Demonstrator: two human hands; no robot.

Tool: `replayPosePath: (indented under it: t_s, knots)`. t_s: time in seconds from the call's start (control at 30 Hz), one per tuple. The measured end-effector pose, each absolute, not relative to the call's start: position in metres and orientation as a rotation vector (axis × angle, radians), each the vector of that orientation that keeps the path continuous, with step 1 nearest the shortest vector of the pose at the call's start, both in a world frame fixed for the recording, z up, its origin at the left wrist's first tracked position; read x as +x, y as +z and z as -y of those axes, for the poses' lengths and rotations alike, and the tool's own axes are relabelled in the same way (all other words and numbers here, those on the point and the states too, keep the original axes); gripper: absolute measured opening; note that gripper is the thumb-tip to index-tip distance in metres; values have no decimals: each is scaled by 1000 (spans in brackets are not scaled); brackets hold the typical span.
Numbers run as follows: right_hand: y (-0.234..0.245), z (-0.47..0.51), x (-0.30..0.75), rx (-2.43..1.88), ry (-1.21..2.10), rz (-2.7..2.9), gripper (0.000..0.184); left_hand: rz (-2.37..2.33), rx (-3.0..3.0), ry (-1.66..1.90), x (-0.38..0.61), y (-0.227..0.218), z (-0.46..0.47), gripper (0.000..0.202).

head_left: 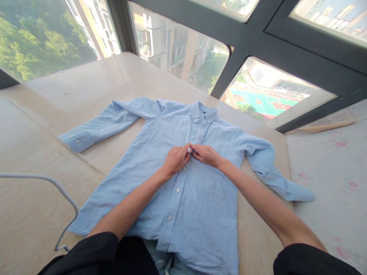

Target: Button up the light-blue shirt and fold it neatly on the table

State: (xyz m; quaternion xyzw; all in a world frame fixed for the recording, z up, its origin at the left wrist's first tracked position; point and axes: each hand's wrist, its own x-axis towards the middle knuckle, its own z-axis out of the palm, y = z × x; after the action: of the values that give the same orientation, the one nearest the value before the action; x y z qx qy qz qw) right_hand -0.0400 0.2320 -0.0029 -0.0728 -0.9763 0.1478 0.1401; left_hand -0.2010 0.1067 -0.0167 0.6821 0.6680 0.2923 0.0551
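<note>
A light blue button-up shirt point(212, 198) lies front side up, its collar point(205, 114) away from me and its sleeves spread to both sides. At the middle of its front, my left hand point(177, 158) pinches the fabric edge of the button placket point(173, 206). My right hand point(207, 154) pinches the same spot from the other side, fingertips touching those of the left. A bit of cloth shows between the fingers; any button there is hidden. Below my hands, several white buttons point(178, 190) run down the placket. The left cuff point(77, 140) shows two more buttons.
The shirt rests on a pale stone ledge point(37, 126) beneath grey-framed windows point(246, 42). A grey cable point(54, 183) curves in at the left. On the right is a white floral-patterned surface point(329, 172), with the right sleeve's end lying over its edge.
</note>
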Motion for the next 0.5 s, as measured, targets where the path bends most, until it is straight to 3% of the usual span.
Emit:
replayPosePath:
  t_s: [0.5]
  knots:
    - [-2, -228, -39, -272, 429, 2773, 31, -1979, 2096, 927, -202, -18, -108, 43]
